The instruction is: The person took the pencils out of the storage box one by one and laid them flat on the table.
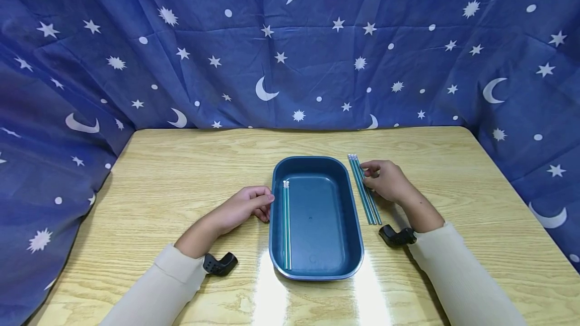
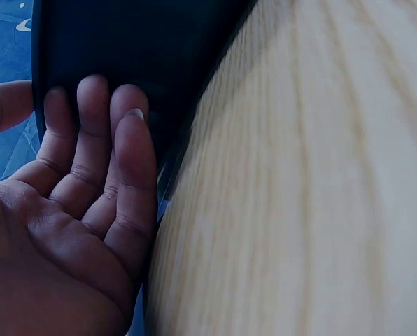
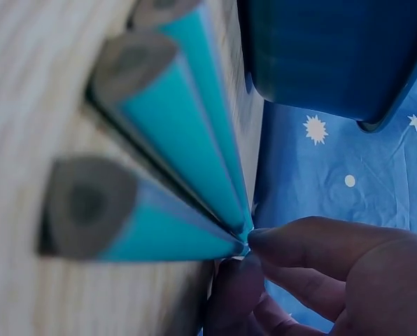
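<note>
Your right hand [image 1: 384, 181] pinches one slim, glossy teal pencil [image 3: 152, 224] toward its far end, beside two matching pencils [image 3: 173, 133], right of the oblong dark-blue plastic tray [image 1: 319, 225]. It should handle light, stiff and slightly slick (mid-shaft probably balances best). Your left hand [image 1: 246, 205] rests relaxed fingers against the tray's left wall.
</note>
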Demonstrator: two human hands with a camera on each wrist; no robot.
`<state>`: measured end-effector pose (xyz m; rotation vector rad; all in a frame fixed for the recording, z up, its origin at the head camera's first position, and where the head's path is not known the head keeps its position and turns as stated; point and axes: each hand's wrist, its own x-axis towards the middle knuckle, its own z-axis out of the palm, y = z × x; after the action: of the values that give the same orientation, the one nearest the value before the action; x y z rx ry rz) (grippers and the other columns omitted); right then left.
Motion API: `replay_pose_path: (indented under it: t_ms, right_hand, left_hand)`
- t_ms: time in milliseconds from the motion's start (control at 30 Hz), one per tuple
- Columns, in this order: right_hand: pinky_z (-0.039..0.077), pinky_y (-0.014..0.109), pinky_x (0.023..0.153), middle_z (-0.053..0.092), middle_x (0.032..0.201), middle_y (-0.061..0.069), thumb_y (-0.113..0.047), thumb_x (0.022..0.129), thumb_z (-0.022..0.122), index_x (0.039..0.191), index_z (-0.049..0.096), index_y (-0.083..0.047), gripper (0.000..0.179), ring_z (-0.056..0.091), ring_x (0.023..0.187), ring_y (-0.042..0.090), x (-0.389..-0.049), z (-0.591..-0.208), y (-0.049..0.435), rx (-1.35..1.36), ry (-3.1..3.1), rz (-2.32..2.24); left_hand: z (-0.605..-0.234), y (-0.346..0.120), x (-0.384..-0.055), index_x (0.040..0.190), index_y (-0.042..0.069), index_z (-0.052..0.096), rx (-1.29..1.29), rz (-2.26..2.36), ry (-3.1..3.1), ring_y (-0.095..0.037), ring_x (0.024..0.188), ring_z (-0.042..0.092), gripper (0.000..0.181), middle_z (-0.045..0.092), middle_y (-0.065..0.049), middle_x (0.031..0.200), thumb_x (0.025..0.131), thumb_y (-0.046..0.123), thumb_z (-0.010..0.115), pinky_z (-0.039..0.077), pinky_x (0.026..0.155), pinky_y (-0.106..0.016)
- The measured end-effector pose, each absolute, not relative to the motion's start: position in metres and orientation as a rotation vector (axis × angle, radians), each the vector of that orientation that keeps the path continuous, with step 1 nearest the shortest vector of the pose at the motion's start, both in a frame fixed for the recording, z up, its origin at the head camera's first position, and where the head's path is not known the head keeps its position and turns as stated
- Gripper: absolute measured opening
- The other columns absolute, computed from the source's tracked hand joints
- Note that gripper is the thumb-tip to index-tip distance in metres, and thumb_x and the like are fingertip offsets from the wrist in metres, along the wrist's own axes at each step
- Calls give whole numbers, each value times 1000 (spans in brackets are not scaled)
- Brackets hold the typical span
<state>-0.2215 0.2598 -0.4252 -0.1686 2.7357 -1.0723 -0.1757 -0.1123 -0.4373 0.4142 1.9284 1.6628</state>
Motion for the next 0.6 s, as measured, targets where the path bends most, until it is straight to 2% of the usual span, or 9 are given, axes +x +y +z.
replay_pose_path:
  t_ms: [200,600]
  right_hand:
    - [53,28,62,64,108,21,-1,95,58,134,58,5,39,62,87,24,-221,-426,260,-153,2726,-1107]
    - [57,31,62,62,107,22,-2,96,56,136,55,5,40,64,85,24,-220,-425,259,-147,2688,-1154]
  left_hand:
    - [-437,-112,-176,94,4,57,419,1661,1936,-20,78,64,24,61,-5,85,105,22,46,57,75,-29]
    - [-437,-113,-176,94,4,57,420,1658,1940,-20,78,64,24,61,-5,85,106,22,46,57,75,-29]
